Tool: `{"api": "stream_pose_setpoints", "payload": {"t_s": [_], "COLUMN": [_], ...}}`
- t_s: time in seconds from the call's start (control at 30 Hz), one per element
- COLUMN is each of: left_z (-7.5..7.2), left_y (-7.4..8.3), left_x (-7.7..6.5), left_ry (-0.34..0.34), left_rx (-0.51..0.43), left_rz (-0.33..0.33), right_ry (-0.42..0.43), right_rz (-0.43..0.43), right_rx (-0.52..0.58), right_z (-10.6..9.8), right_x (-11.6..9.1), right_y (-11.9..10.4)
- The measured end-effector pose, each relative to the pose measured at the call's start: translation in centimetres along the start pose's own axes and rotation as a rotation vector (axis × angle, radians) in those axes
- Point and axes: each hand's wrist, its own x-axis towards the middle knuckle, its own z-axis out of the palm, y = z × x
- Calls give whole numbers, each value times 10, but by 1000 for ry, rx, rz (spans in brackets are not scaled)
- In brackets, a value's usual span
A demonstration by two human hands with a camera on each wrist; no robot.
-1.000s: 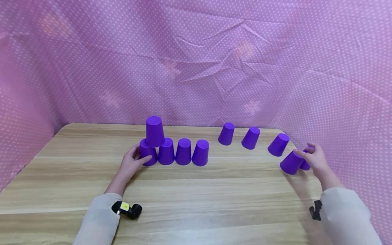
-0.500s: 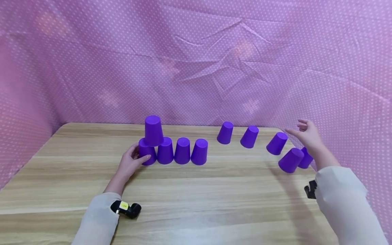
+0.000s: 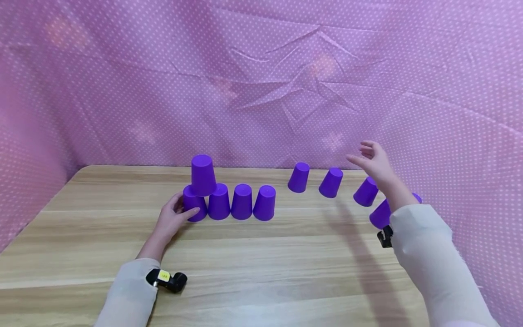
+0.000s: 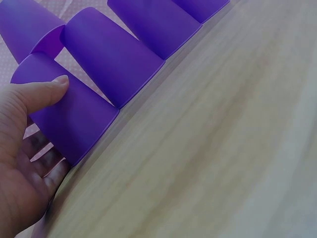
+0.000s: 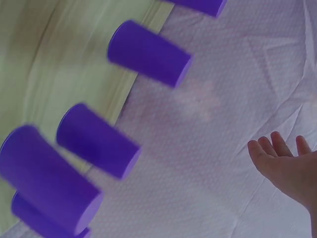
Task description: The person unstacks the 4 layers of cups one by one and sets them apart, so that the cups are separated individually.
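My left hand (image 3: 170,220) holds the leftmost upside-down purple cup (image 3: 196,208) of a row, its thumb across the front and its fingers on the far side. Beside that cup stand three more purple cups, the nearest (image 3: 219,203) close against it. One cup (image 3: 203,176) sits upside down on top, bridging the two leftmost. In the left wrist view, the thumb (image 4: 47,94) lies on the held cup's wall. My right hand (image 3: 376,167) is raised over the right part of the table, fingers apart, with nothing in it; the right wrist view shows it empty too.
Several upside-down purple cups stand spaced along the right side, among them a back one (image 3: 298,178) and another (image 3: 331,183). My right forearm partly covers the nearer ones (image 3: 379,215). The wooden table (image 3: 261,268) ends at a pink dotted cloth (image 3: 261,113).
My right hand has left the far-right cups, rising and moving leftward above the table. My left hand stays on its cup, and the cups stand as before.
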Motion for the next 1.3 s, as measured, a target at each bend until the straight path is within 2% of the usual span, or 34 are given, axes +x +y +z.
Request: {"api": "stream_pose_setpoints", "payload": {"t_s": [0.13, 0.3, 0.83, 1.07, 1.3], "left_z": [0, 1, 3, 1, 1], "left_y": [0, 1, 2, 4, 5], "left_x": [-1, -3, -5, -4, -3], "left_ry": [5, 11, 18, 10, 2], "left_rx": [-8, -15, -27, -36, -39], "left_rz": [2, 0, -8, 2, -1], "right_ry": [6, -25, -129, -154, -181], "right_rz": [-60, -89, -121, -146, -133], "right_rx": [40, 92, 199, 245, 259], "right_z": [18, 41, 109, 133, 158], "right_x": [4, 8, 16, 15, 11], "right_y": [-11, -27, -53, -61, -70]}}
